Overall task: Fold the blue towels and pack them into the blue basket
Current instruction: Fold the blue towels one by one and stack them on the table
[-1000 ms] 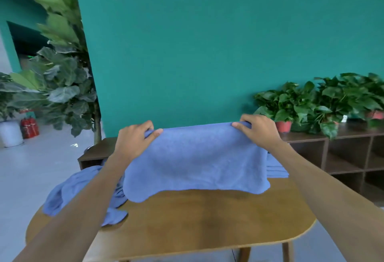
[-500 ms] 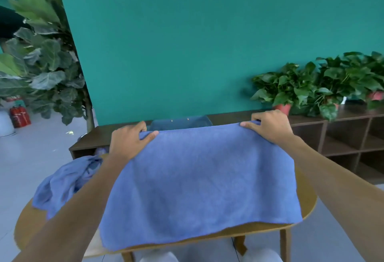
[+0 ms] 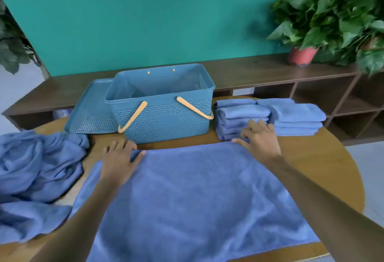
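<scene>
Lowered since half a second ago, the blue towel (image 3: 187,195) now lies spread flat on the wooden table (image 3: 320,158) instead of hanging from raised hands, and the view has tipped down to show the tabletop. The left hand (image 3: 118,162) sits at the towel's far left corner, at about 10 o'clock from the towel's middle, thumb on top and fingers curled over the edge, pinching the cloth. The right hand (image 3: 259,139) is at the far right corner, at about 1 o'clock from the middle; its fingers spread over the edge with the thumb along the hem, but whether it grasps the cloth or only rests on it I cannot tell. The towel runs from both hands back toward the near table edge.

Just beyond the towel's far edge, at 12 o'clock, stands the blue basket (image 3: 166,120), with tan handles folded down on its front. A blue lid (image 3: 91,108) leans against its left side. At 1 o'clock from the right hand lie two stacks of folded towels (image 3: 268,114), the nearer one just beside the fingertips. At 9 o'clock a heap of unfolded towels (image 3: 35,170) lies on the table's left end. A dark shelf unit (image 3: 270,70) with a potted plant (image 3: 324,18) runs along the teal wall.
</scene>
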